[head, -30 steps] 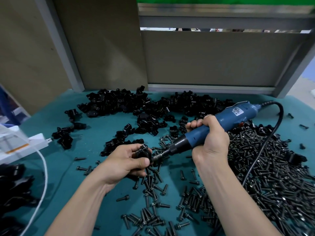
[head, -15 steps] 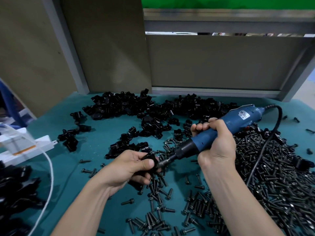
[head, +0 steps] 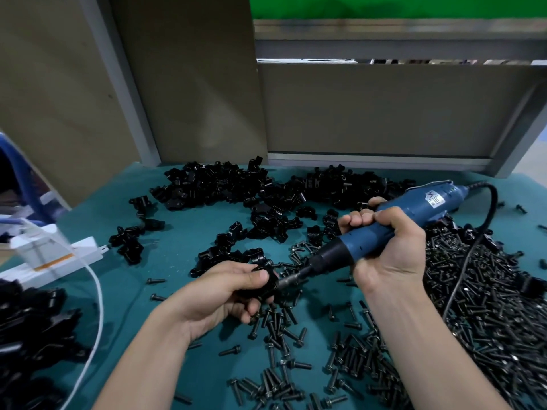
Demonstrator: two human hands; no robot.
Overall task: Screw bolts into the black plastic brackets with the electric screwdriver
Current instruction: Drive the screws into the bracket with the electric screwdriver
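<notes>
Left hand (head: 225,294) pinches a black plastic bracket (head: 262,284) between thumb and curled fingers. Right hand (head: 390,253), just beside it, is wrapped around the blue electric screwdriver (head: 414,213), whose bit touches the bracket's right side. Loose bolts (head: 488,321) lie under both hands and are heaped to the right of the right hand on the teal tabletop (head: 183,232). A pile of brackets (head: 236,184) lies beyond the hands.

Beyond both hands, a heap of black plastic brackets (head: 231,184) lies on the teal table mat (head: 183,232). Right of the right hand (head: 393,250) spreads a pile of dark metal bolts (head: 488,306); more lie under the left hand (head: 219,294). A white plastic power strip (head: 74,253) sits well left of it.
</notes>
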